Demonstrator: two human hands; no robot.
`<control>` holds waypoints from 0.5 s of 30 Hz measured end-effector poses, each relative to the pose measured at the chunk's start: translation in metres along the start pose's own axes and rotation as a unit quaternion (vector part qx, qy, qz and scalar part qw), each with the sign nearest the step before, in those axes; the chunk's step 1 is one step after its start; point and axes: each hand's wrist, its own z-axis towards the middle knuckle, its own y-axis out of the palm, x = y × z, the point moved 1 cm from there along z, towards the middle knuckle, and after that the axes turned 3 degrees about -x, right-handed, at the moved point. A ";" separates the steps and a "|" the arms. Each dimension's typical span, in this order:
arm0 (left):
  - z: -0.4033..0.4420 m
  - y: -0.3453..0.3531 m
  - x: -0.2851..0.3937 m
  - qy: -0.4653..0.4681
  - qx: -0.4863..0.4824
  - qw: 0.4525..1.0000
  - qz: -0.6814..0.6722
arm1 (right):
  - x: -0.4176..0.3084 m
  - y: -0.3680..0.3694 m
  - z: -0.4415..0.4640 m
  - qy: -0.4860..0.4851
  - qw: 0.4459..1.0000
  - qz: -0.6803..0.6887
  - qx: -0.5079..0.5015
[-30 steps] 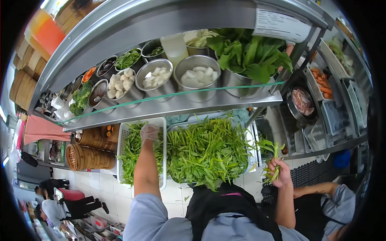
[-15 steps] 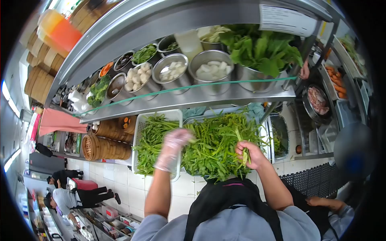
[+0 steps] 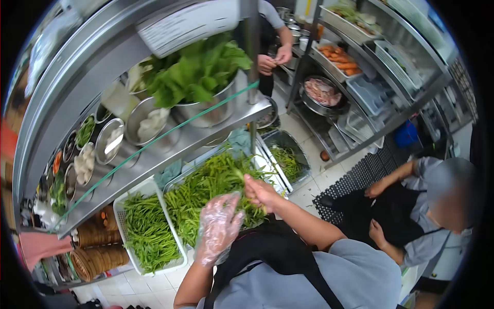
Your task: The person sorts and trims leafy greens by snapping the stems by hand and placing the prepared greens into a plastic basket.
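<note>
- Head camera: you stand over a thick heap of leafy greens (image 3: 193, 190), all slender stalks and narrow, tangled leaves, spread beneath a steel shelf (image 3: 175, 152).
- Your right hand (image 3: 260, 191), bare, has its fingers clamped on a small bunch of green stems (image 3: 240, 175), smooth and pale, at the heap's near right side.
- Your left hand (image 3: 221, 224), in a crinkled, see-through plastic glove, is raised at the heap's near edge with fingers loosely apart; whether they brush the leaves, you cannot tell from this angle.
- Left of the heap, a white plastic basket (image 3: 170, 224), rectangular and thin-walled, holds more of the slim stalks, packed long and dense.
- To the right, a bin (image 3: 307, 164) with rounded corners contains further stems and leaves.
- Above you, a round metal pot (image 3: 211, 114) on the shelf brims with broad, glossy leaves (image 3: 206, 69); just beside it, a smaller bowl carries smooth, whitish pieces (image 3: 153, 125).
- Ribbed, round bamboo steamers (image 3: 98, 260) sit at lower left, near the basket.
- At right, a co-worker in a matte black apron (image 3: 404, 219) is beside a rubber mat (image 3: 355, 188) punched with holes.
</note>
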 end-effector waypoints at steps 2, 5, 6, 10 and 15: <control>0.004 -0.006 -0.005 -0.018 0.015 0.999 -0.027 | -0.022 -0.038 -0.009 -0.056 0.994 -0.036 0.082; 0.008 -0.004 -0.017 -0.067 0.053 0.996 -0.027 | -0.037 -0.126 0.007 -0.200 0.947 -0.190 0.163; 0.009 -0.002 -0.023 -0.087 0.056 0.995 -0.011 | -0.040 -0.160 0.019 -0.241 0.903 -0.294 0.198; 0.013 0.012 -0.051 -0.105 0.094 0.989 0.045 | -0.040 -0.264 0.083 -0.147 0.786 -0.531 0.280; 0.039 0.024 -0.030 -0.151 0.061 0.987 0.003 | -0.024 -0.351 0.170 0.052 0.718 -0.670 0.179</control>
